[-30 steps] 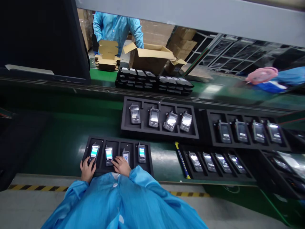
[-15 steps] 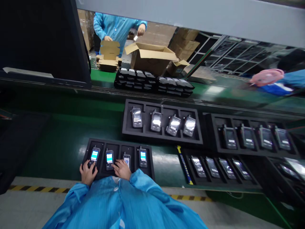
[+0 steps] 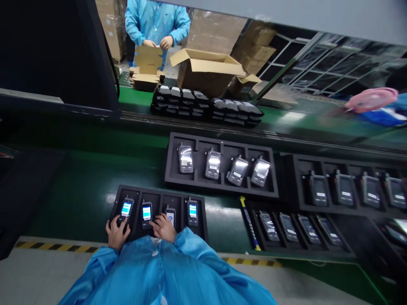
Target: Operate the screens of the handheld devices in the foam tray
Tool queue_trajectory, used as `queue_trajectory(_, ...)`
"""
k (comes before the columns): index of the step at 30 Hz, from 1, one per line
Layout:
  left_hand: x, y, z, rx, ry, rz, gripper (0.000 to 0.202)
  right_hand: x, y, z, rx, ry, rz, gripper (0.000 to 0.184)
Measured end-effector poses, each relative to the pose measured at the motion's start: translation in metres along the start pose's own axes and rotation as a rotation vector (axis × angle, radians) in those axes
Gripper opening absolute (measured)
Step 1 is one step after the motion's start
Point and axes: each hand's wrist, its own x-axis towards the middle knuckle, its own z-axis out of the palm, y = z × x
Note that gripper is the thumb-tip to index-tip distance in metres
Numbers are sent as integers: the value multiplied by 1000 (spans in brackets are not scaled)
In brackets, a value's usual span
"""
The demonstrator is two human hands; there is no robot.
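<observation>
A black foam tray (image 3: 199, 199) in front of me holds a row of handheld radios with stubby antennas. My left hand (image 3: 117, 234) is at the lower end of the leftmost handheld radio (image 3: 126, 207), fingers spread and fingertips at its keys; that screen is lit. My right hand (image 3: 164, 228) reaches its thumb to the keypad of the second radio (image 3: 146, 213), also lit. Its other fingers lie over the lower part of the third radio (image 3: 170, 214), whose pale screen shows a blue logo. The rightmost radio (image 3: 192, 210) is untouched, with its screen lit.
Behind stands another foam tray (image 3: 219, 186) of radios; more trays (image 3: 343, 207) lie to the right. A yellow-and-blue strip (image 3: 250, 224) lies nearby. A dark monitor (image 3: 57, 51) rises at left. Across the bench are an open carton (image 3: 210, 76), black packs (image 3: 179, 103) and a co-worker (image 3: 155, 25).
The view has shifted slightly. My right thumb still touches the second radio's keypad, and my left hand stays at the first. The co-worker's raised hand has come down beside the other.
</observation>
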Motion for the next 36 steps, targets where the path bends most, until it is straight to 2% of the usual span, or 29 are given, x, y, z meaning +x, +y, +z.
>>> queue_trajectory(5, -4, -2, -1, -22, -13, -14, 29, -1, 2, 1, 25, -6, -7, 30)
queue_trajectory(9, 1, 1, -7, -59, -53, -47, 34, 5, 0, -7, 54, -16, 20, 33)
queue_trajectory(14, 27, 11, -12, -63, -79, -170, 59, 23, -9, -22, 48, -1, 229, 52)
queue_trajectory(17, 42, 15, -12, -59, -121, -196, 58, 32, -13, -26, 36, -20, 286, 52)
queue_trajectory(21, 49, 16, -12, -64, -163, -195, 51, 36, -14, -26, 18, -50, 284, 53)
queue_trajectory(27, 43, 11, -10, -77, -160, -208, 50, 30, -11, -24, 29, -51, 274, 57)
queue_trajectory(32, 30, 7, -9, -89, -148, -162, 48, 17, -8, -24, 42, -35, 211, 46)
queue_trajectory(36, 32, 9, -9, -68, -166, -137, 46, 14, -6, -25, 45, -10, 180, 45)
